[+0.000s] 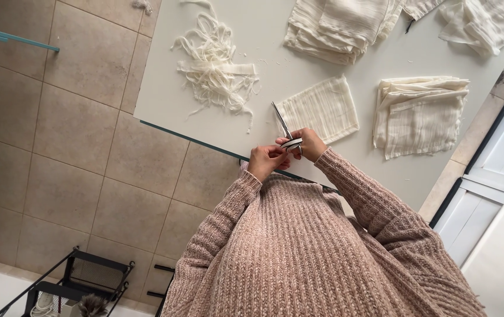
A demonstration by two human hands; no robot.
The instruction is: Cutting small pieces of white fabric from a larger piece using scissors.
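Observation:
My two hands meet at the near edge of a white table (164, 88). My right hand (309, 144) grips the handles of a pair of scissors (283, 124), whose shut blades point away across the table. My left hand (266, 160) pinches the same handles from the other side. A small folded piece of cream ribbed cloth (322, 108) lies just beyond the right hand, close beside the blades. Both arms are in pink knitted sleeves.
A heap of thin cream fabric strips (214, 67) lies to the left. Another folded cream stack (419, 111) sits to the right. More cream cloth (337, 26) is piled at the far side. Tiled floor and a black rack (76, 282) lie left, with a white door (499, 176) on the right.

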